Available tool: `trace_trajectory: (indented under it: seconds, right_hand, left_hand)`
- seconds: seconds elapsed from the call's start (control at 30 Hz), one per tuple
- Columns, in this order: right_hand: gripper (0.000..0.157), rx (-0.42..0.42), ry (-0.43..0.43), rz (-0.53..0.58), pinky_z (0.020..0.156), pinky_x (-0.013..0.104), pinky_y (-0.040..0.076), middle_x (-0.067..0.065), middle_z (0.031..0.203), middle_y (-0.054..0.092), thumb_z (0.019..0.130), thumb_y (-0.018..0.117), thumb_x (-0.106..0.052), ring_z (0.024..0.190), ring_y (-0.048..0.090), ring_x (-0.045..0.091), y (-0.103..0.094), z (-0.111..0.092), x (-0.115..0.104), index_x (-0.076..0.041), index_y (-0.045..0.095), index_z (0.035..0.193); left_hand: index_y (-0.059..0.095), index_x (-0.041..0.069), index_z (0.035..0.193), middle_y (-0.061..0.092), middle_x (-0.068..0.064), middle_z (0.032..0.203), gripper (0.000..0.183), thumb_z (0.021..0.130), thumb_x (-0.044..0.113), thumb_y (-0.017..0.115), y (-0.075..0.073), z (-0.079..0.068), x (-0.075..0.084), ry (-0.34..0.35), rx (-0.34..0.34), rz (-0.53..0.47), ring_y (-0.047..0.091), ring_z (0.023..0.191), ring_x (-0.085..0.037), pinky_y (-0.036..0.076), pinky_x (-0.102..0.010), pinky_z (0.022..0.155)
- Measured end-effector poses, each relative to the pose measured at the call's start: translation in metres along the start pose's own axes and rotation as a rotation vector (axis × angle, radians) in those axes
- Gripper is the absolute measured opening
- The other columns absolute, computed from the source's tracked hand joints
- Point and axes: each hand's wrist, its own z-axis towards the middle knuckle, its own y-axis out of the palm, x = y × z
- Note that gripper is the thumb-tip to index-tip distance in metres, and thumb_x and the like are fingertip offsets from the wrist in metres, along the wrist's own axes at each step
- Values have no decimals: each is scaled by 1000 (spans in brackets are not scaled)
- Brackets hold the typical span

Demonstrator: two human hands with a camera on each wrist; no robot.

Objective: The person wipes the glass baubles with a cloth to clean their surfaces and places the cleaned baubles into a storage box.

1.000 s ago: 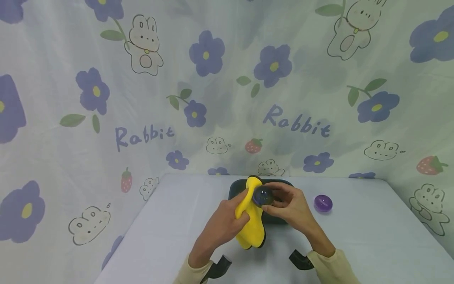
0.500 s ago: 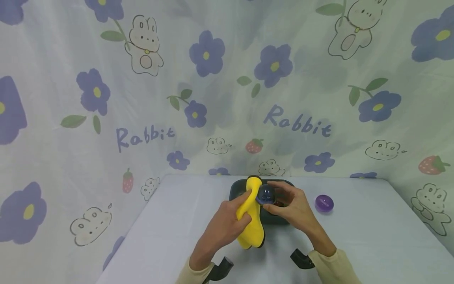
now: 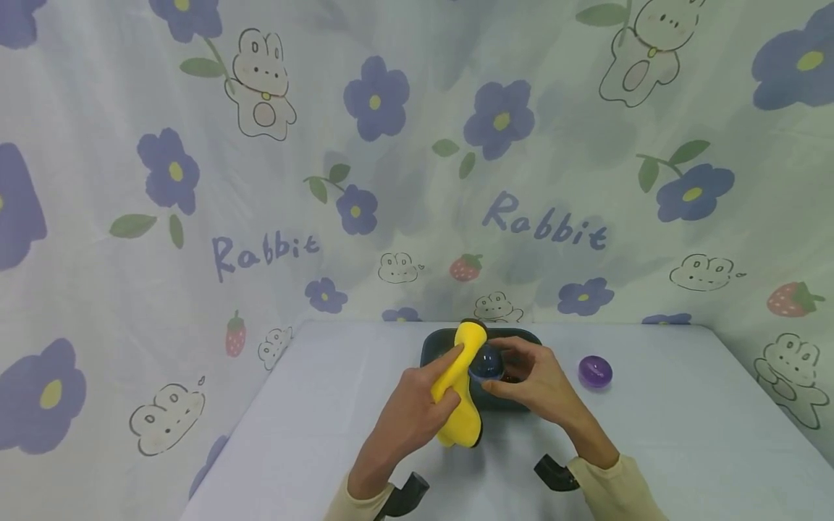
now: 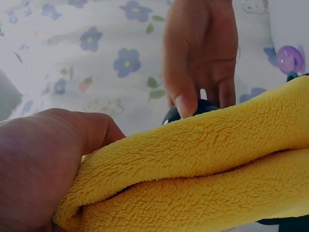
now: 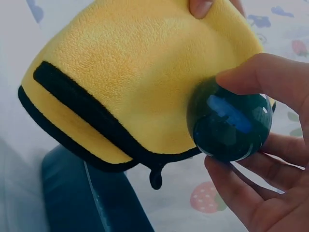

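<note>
My left hand (image 3: pixel 410 409) grips a folded yellow plush cleaning cloth (image 3: pixel 464 412) with black edging, its lower end hanging down. In the right wrist view the cloth (image 5: pixel 120 63) spreads behind the ball, and a small black loop (image 5: pixel 156 177) dangles from its edge. A glossy dark blue, see-through ball (image 3: pixel 486 363) is held up between the thumb and fingertips of my right hand (image 3: pixel 537 380). The ball (image 5: pixel 229 118) overlaps the cloth's face in that view. From the left wrist, most of the ball (image 4: pixel 205 106) is hidden behind the cloth.
Beneath and behind the hands stands a dark green tray (image 3: pixel 498 401) on the white table (image 3: pixel 313 434). Something reddish (image 3: pixel 510 378) shows in it past my right fingers. To the right lies a shiny purple ball (image 3: pixel 596 372). A patterned curtain (image 3: pixel 423 181) closes off the back.
The ball has shifted slightly, turning a little in my right fingers. The cloth's hanging end has risen a bit, and its top has tipped slightly right. Both hands keep their holds.
</note>
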Motion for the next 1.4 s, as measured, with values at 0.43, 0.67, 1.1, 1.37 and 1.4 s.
trace_trajectory:
  seconds: [0.43, 0.67, 1.1, 1.37, 1.4]
  right_hand:
    - [59, -38, -14, -40, 90, 29, 60, 13, 125, 65, 77, 87, -16, 98, 71, 17, 11, -2, -4, -12, 64, 131]
    - [56, -84, -90, -27, 91, 30, 60, 5, 124, 67, 78, 87, -16, 103, 71, 15, 13, -4, -7, -18, 67, 130]
    - [54, -54, -146, 79, 89, 29, 61, 15, 125, 69, 80, 84, -8, 104, 74, 15, 18, -6, -13, -11, 66, 131]
    - [56, 4, -159, 129, 86, 29, 62, 19, 127, 67, 80, 82, -1, 103, 72, 13, 19, -4, -8, -6, 65, 133]
    - [57, 21, -151, 124, 85, 29, 62, 18, 127, 68, 79, 83, -1, 102, 72, 13, 19, -4, -8, -7, 66, 133]
  left_hand:
    - [56, 15, 150, 69, -3, 106, 59, 92, 5, 57, 2, 2, -5, 66, 70, 18, 59, 80, -9, 52, -21, 72]
    - [57, 13, 148, 70, -3, 107, 56, 93, 4, 58, 0, 4, -9, 53, 39, 22, 59, 81, -11, 52, -22, 73]
    - [51, 12, 152, 69, -2, 103, 56, 97, 12, 57, -5, 6, -12, 3, -27, -10, 61, 78, -8, 54, -22, 75]
    - [46, 12, 156, 69, -2, 101, 62, 94, 10, 54, -5, 6, -13, -40, -50, -26, 59, 72, -9, 53, -23, 68]
    - [46, 12, 156, 69, -2, 100, 63, 94, 10, 54, -5, 6, -13, -43, -52, -22, 59, 71, -9, 53, -23, 67]
